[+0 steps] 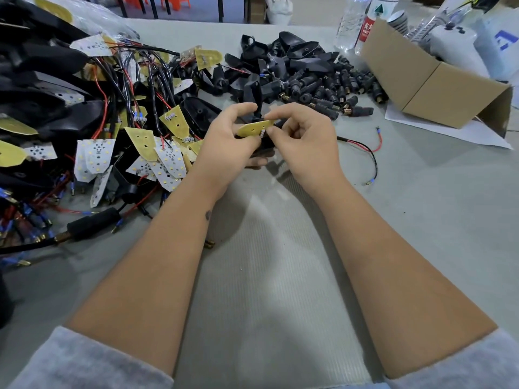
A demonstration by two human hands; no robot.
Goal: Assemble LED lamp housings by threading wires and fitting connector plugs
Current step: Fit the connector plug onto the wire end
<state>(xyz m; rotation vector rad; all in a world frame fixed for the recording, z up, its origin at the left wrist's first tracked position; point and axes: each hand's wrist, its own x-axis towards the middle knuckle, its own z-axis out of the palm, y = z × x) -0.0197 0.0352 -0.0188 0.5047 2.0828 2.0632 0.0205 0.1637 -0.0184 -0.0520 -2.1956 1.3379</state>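
Two hands work at the table's [421, 220] centre: the left hand [224, 144] and right hand [303, 141] together pinch one yellow LED board [254, 127] over a black housing [262, 148]. Its red-black wire [365, 148] trails right. Piles of housings [275, 60] and plugs [331, 88] too many to count lie behind; bare table lies near. One cardboard box [421, 85] lies tipped, contents unseen
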